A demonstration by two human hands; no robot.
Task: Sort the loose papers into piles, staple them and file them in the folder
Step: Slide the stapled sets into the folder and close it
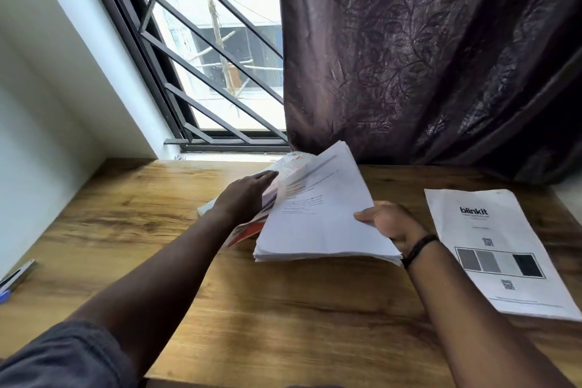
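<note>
Here your right hand grips the white stack off the bench, thumb on top, while your left hand's flat fingers peel the red-printed sheets aside, likely for sorting.

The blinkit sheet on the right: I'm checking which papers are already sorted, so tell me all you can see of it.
The blinkit sheet is white paper lying flat on the wooden desk, angled slightly. It carries a bold logo, small codes and a boxed row of four grey-to-black squares. More sheets seem to lie beneath it. Neither hand touches it.
</note>
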